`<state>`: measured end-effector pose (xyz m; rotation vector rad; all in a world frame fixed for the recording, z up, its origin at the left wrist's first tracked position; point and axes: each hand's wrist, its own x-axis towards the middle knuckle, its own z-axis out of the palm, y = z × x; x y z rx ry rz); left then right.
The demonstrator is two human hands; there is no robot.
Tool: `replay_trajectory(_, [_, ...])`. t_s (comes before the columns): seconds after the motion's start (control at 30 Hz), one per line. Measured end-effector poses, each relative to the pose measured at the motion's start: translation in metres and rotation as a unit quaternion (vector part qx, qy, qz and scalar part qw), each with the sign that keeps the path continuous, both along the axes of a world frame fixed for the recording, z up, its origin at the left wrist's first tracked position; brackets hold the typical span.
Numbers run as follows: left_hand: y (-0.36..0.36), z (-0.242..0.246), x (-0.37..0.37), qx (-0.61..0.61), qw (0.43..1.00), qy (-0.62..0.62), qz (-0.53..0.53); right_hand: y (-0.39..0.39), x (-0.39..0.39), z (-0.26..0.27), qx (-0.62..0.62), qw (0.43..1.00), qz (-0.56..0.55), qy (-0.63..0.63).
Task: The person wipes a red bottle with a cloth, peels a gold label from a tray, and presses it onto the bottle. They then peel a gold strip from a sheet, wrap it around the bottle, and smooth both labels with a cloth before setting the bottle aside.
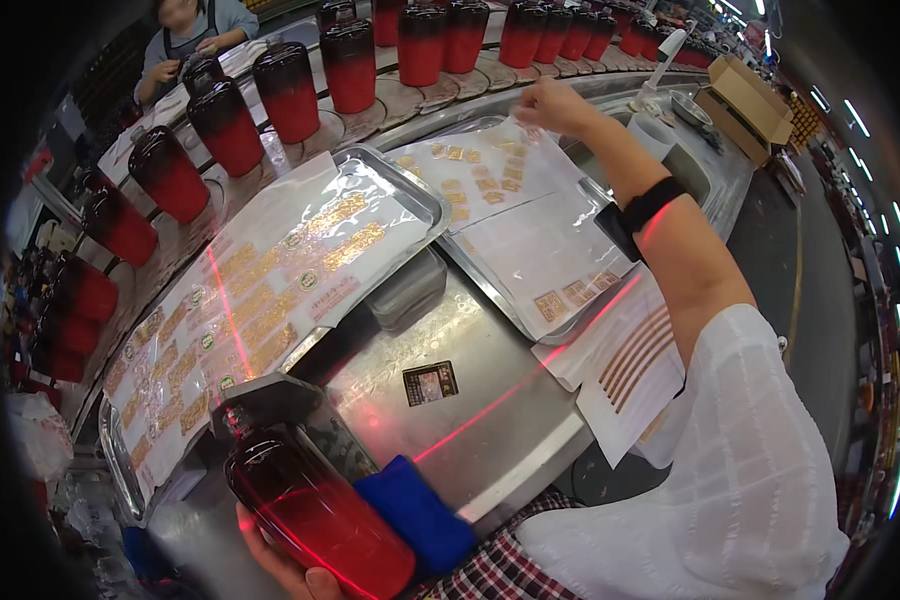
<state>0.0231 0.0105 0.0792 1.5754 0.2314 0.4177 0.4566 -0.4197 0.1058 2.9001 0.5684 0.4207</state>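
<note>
My left hand [289, 566] cups the lower side of a glass bottle [322, 502], black at the neck end and red toward the base. The bottle lies tilted, its neck near a metal bracket [277, 397], with red laser lines across it. My right hand [546, 105] is raised over the far end of a sheet of small gold decals [487, 169] on a metal tray; its fingers are blurred, and whether they hold anything is unclear. Another decal sheet [255, 285] covers the left tray. A blue cloth [420, 517] touches the bottle's right side. A small dark decal [430, 383] lies on the metal table.
Red-and-black bottles [349, 67] line a curved conveyor [390, 109] beyond the trays. Across it stands a person [195, 45]. Sheets with brown stripes [637, 360] overhang the table at right. Farther right are a sink basin [686, 176], a white container [651, 135] and an open cardboard box [746, 109].
</note>
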Motion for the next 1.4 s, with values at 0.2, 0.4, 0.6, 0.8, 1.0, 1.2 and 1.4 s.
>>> replay_trajectory(0.2, [-0.002,0.001,0.003,-0.017,1.000,-0.009,-0.015,0.050,-0.005,0.008,0.331,0.914,-0.058,0.227])
replay_trajectory(0.4, [0.001,-0.003,0.001,-0.027,0.999,-0.021,-0.036,0.068,-0.021,0.022,0.266,0.947,0.026,0.180])
replay_trajectory(0.6, [0.011,0.002,0.004,-0.005,0.997,-0.044,-0.069,0.071,-0.073,0.077,0.309,0.927,0.086,0.192])
replay_trajectory(0.8, [0.024,0.073,0.006,0.178,0.981,-0.022,-0.067,0.100,-0.156,0.128,0.282,0.915,0.205,0.200])
replay_trajectory(1.0, [-0.016,0.111,0.040,0.144,0.964,-0.030,-0.224,0.154,-0.240,0.141,0.300,0.844,0.402,0.190])
replay_trajectory(1.2, [-0.030,0.118,0.061,0.298,0.925,-0.032,-0.232,0.197,-0.291,0.121,0.368,0.791,0.422,0.245])
replay_trajectory(1.4, [-0.021,0.102,0.050,-0.137,0.965,-0.053,-0.218,0.215,-0.324,0.073,0.544,0.762,0.312,0.162])
